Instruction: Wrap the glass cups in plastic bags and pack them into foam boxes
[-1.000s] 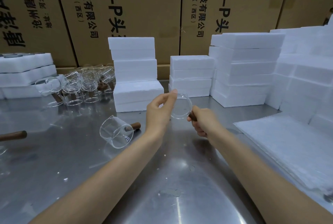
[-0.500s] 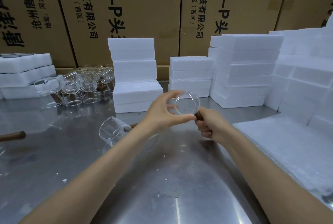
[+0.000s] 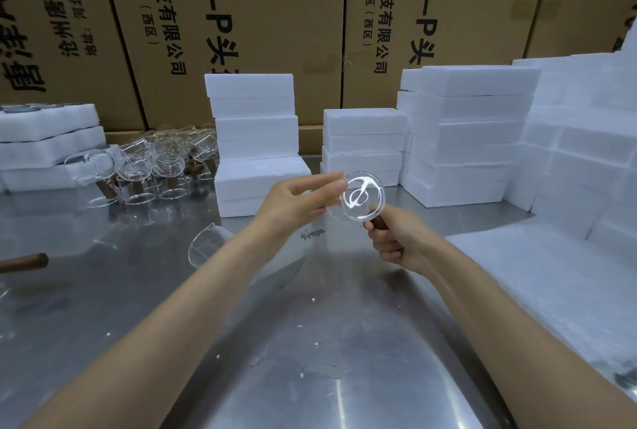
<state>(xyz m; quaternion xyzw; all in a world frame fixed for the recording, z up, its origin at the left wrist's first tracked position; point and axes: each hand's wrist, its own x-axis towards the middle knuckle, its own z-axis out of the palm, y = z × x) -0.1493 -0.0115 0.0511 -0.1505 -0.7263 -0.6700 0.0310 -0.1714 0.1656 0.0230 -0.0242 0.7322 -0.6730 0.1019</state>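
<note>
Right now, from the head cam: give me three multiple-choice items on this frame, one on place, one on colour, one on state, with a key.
1. Where does the loose glass cup lie?
A. On the metal table, left of the left forearm
B. Inside a foam box
C. On the foam sheets at right

2. What colour is the handle of the held glass cup?
A. White
B. Dark brown
C. Green

3. How is the held cup held?
A. It lies flat on an open palm
B. Right hand grips the handle, left hand touches the glass body
C. Left hand alone pinches the handle

Key: 1 A, it lies on its side on the steel beside the arm. 2 B, brown shows above the right fist. 3 B, right fingers curl round the handle; left fingertips meet the glass.
</note>
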